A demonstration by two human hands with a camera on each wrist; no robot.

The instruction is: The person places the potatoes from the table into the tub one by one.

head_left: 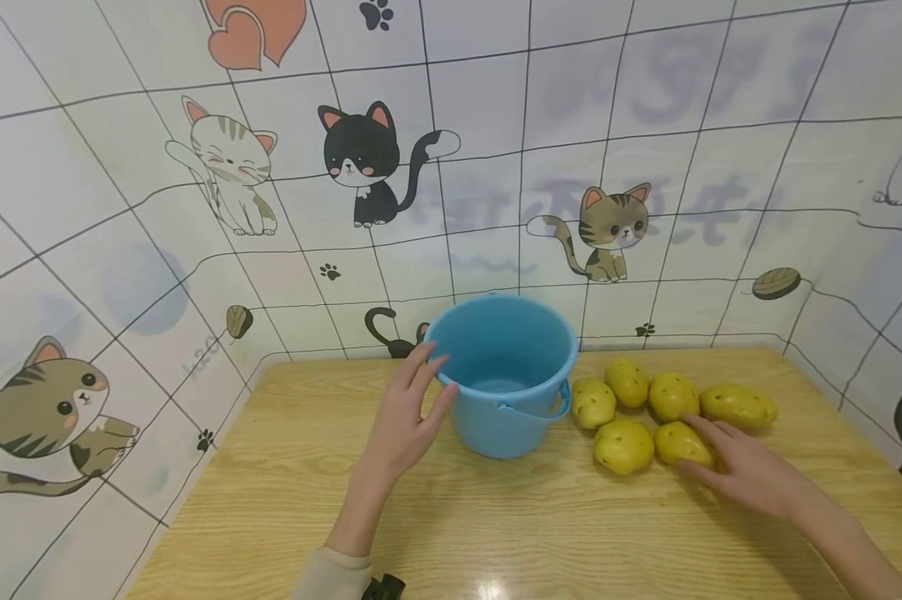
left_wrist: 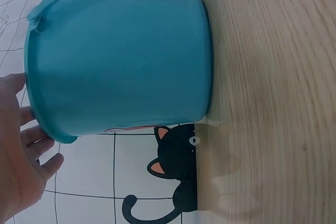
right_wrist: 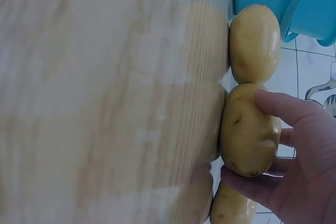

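Note:
A light blue plastic bucket (head_left: 503, 421) stands upright on the wooden table, its inside bare and its handle hanging down at the front right. My left hand (head_left: 406, 417) is at the bucket's left rim, fingers spread and fairly straight, fingertips right at the edge in the left wrist view. With thumb and fingers around it, my right hand (right_wrist: 307, 150) grips a yellow potato (right_wrist: 249, 135), the front right one of a group. Another potato (right_wrist: 254, 43) lies against it, on the side towards the bucket. That gripped potato still sits low among the others.
Several more potatoes (head_left: 672, 397) lie close together right of the bucket, the longest potato (head_left: 739, 406) at the far right. The table (head_left: 308, 500) runs back to a tiled wall (head_left: 488, 108) with cat drawings, and walls also rise on both sides.

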